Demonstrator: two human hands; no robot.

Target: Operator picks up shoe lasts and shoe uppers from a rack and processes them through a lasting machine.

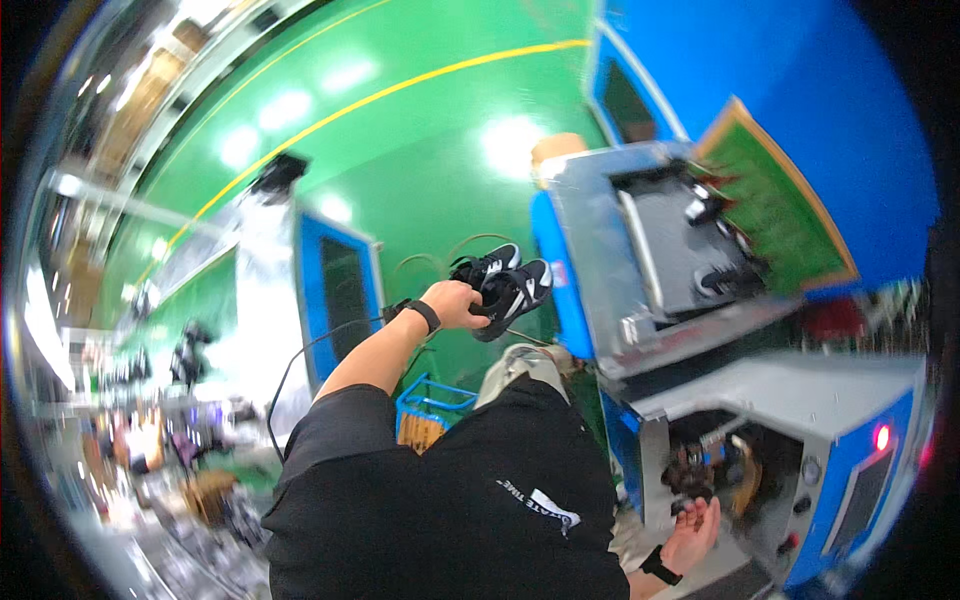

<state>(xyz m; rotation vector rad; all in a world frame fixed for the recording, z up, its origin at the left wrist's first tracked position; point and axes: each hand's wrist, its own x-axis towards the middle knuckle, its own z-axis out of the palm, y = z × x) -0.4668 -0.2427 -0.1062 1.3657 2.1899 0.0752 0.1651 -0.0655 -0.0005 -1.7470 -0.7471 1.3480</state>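
Note:
My left hand (456, 303) is closed on a pair of black-and-white sneakers, gripping them at the collars over the green floor. The front sneaker (523, 293) overlaps the other sneaker (495, 260), and both toes point right. Low on the right, my right hand (694, 532) is beside the opening of a grey-and-blue machine (740, 385). Its fingers are apart and slightly curled, with nothing plainly in them. Dark parts (690, 470) inside that opening lie just beyond the fingertips; blur keeps me from telling what they are.
A metal-topped machine (585, 215) with several shoes in its recess and a green board (785, 195) stands at the right. A blue-framed bench (335, 265) is at the left, a blue stool (435, 393) by my legs. A cable (300, 352) hangs near my left arm.

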